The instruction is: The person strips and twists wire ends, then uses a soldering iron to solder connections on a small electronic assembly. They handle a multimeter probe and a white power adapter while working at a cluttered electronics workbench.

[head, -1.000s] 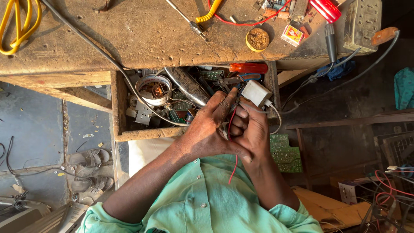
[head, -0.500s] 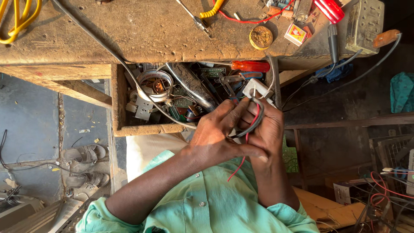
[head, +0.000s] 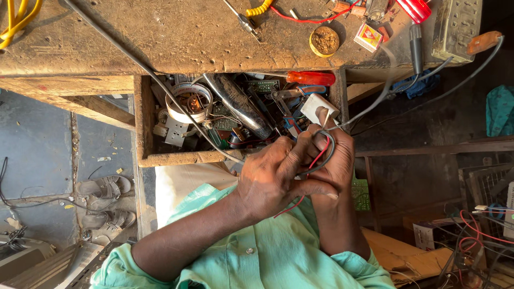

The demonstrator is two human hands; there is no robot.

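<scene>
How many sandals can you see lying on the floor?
2. One sandal lies on the grey floor left of the open drawer; the second sandal lies just below it, beside the person's elbow. Others may be hidden under the workbench.

A worn wooden desk (head: 160,37) spans the top of the view, its surface scratched, stained and lit by warm sunlight. Beneath its edge an open wooden drawer (head: 176,158) hangs out, its front board rough and chipped. To the left lies a grey concrete floor (head: 37,139) — dusty, with small scraps scattered on it — and a pair of sandals (head: 104,203) rests there just beside the desk's leg. The right side falls into deep shadow, where a dark wooden rail (head: 444,147) runs across and pieces of cardboard (head: 407,257) lie low down.
</scene>
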